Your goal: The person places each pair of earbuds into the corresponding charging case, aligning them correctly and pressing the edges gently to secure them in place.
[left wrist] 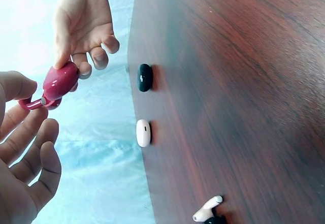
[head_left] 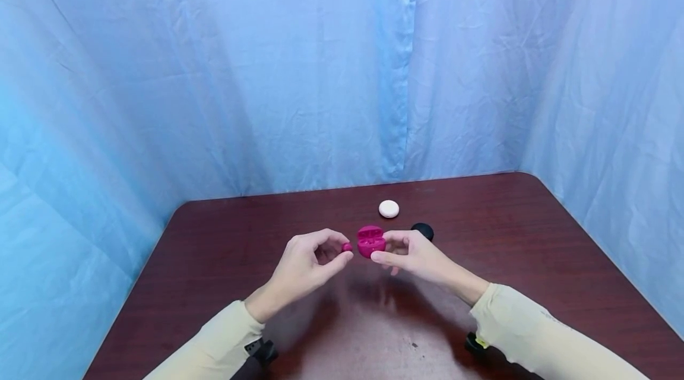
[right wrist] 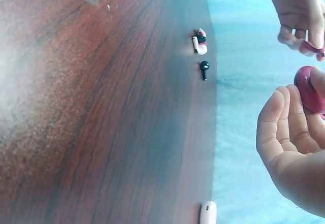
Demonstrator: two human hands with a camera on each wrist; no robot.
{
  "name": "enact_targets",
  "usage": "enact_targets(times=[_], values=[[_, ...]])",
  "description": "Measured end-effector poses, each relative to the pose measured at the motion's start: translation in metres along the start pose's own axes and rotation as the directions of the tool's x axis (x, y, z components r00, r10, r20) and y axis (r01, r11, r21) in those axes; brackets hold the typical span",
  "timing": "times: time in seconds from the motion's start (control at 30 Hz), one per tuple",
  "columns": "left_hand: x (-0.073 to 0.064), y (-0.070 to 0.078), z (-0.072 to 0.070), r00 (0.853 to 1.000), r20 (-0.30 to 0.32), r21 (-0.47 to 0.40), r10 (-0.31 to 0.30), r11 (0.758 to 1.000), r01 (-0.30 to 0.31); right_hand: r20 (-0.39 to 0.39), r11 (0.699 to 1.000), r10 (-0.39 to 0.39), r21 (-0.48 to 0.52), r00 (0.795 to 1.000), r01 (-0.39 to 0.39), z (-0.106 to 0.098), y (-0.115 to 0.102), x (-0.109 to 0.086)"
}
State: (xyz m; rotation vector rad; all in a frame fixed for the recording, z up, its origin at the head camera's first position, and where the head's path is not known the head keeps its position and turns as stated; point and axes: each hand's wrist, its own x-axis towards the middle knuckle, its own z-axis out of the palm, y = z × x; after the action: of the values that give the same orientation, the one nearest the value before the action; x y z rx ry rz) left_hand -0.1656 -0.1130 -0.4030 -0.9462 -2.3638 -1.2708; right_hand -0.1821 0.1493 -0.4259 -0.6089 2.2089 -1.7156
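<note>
– Over the table (head_left: 230, 261): left hand (head_left: 303, 263) pinching pink earbud (head_left: 347, 247), right hand (head_left: 419, 256) gripping open pink case (head_left: 370, 249).
– Why hold it that way?
– Likely so its inside is visible. Black case (head_left: 424, 230) beyond, white case (head_left: 389, 209) farthest.

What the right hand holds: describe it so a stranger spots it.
Over the brown table, find the right hand. It holds the rounded case. Pink colour and a raised lid set it apart from the white case and black case.

Magenta case (head_left: 370, 247) and earbud (head_left: 347, 247), white case (head_left: 389, 209), black case (head_left: 423, 230), dark-streaked red-brown table (head_left: 224, 255), pale blue curtain (head_left: 320, 83).
</note>
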Motion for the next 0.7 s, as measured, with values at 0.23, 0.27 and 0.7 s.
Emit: enact_targets(times=[0.23,0.27,0.7], values=[[0.007,0.006,0.004,0.999,-0.033,-0.064,0.009,0.998,-0.011,0.005,1.000,-0.008,-0.005,1.000,0.008,0.001,-0.001,0.000],[0.008,0.007,0.005,0.999,-0.036,-0.075,0.005,0.997,-0.008,0.008,1.000,-0.008,-0.005,1.000,0.008,0.001,-0.001,0.000],[0.022,0.015,0.010,0.996,-0.063,-0.116,0.059,0.991,-0.066,0.026,0.998,-0.033,-0.050,0.999,0.034,0.002,-0.003,0.000]])
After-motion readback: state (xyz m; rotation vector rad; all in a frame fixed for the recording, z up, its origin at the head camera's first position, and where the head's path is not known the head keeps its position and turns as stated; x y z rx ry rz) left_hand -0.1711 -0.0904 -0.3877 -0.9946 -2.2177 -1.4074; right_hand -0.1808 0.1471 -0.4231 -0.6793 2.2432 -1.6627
